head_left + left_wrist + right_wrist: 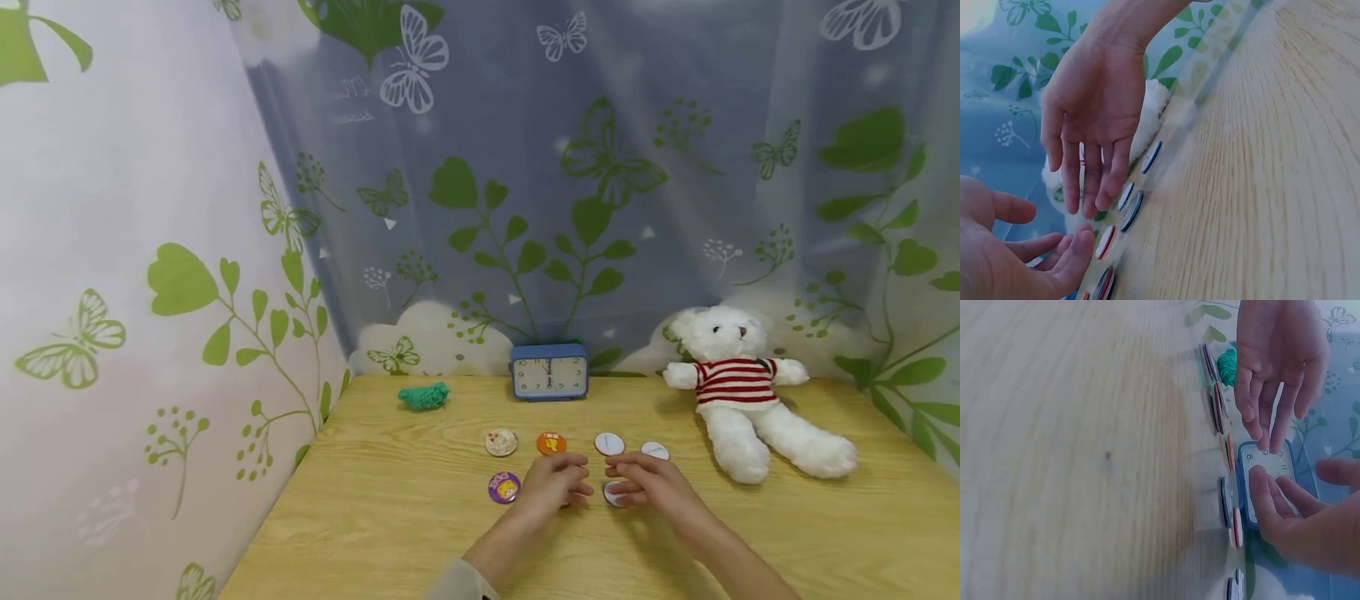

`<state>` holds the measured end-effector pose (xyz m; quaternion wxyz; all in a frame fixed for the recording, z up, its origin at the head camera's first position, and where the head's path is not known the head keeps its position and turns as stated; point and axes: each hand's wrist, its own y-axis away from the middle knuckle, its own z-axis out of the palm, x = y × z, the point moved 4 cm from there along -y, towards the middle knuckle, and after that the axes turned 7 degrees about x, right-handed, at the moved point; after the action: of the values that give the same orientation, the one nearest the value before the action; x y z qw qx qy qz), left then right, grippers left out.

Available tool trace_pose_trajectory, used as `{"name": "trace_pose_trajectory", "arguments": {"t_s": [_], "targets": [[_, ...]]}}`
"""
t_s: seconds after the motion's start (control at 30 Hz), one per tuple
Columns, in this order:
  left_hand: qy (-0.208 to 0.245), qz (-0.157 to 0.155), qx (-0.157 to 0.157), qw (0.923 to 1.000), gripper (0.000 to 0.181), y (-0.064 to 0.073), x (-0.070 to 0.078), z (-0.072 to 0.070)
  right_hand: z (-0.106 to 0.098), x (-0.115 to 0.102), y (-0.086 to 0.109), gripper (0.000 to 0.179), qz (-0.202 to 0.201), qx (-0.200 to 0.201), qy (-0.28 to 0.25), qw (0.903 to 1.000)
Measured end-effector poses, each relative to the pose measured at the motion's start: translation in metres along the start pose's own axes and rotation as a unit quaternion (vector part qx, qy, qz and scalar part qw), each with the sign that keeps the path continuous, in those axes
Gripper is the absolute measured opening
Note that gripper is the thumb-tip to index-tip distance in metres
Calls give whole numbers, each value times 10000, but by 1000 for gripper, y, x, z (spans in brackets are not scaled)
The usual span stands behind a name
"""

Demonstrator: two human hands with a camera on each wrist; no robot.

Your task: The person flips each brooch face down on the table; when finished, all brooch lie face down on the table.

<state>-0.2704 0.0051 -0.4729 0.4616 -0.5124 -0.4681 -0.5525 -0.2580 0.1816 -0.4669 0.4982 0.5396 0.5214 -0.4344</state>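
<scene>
My left hand [553, 487] hovers over the front row of round badges, fingers loosely bent and holding nothing. Facing it a short gap away, my right hand [660, 490] is also empty, its fingers relaxed. Left of the left hand lies a purple badge [504, 487] with a cartoon face; behind are a cream badge [501, 442] and an orange badge [551, 442]. A white disc [613, 495] shows partly under the right fingers. Two more white discs, one red-edged [610, 443] and one farther right [655, 451], lie behind that hand. The left hand hides part of the front row.
A blue clock [550, 372] stands at the back of the wooden table [360, 517]. To its left lies a green yarn bundle [424, 397]. A white teddy bear [738, 392] in a striped sweater sits at the right, against the patterned curtain [495, 125].
</scene>
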Motion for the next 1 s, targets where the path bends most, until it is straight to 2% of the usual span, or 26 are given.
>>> {"name": "trace_pose_trajectory", "arguments": {"t_s": [0.13, 0.33, 0.63, 0.83, 1.0], "targets": [[-217, 48, 85, 9997, 34, 0, 1, -11, 8, 0, -1, 45, 38, -47, -38, 10000], [-257, 157, 65, 9995, 34, 1, 3, -28, 18, -1, -2, 47, 17, -24, -8, 10000], [-541, 70, 260, 9982, 34, 6, -3, -54, 34, 5, -8, 43, -34, -208, -11, 9998], [-589, 25, 290, 9978, 36, 12, -6, -64, 42, 9, -7, 45, 153, -339, -124, 9992], [-565, -82, 135, 9983, 37, 14, -10, -66, 46, 10, -5, 46, 347, -385, -85, 9986]]}}
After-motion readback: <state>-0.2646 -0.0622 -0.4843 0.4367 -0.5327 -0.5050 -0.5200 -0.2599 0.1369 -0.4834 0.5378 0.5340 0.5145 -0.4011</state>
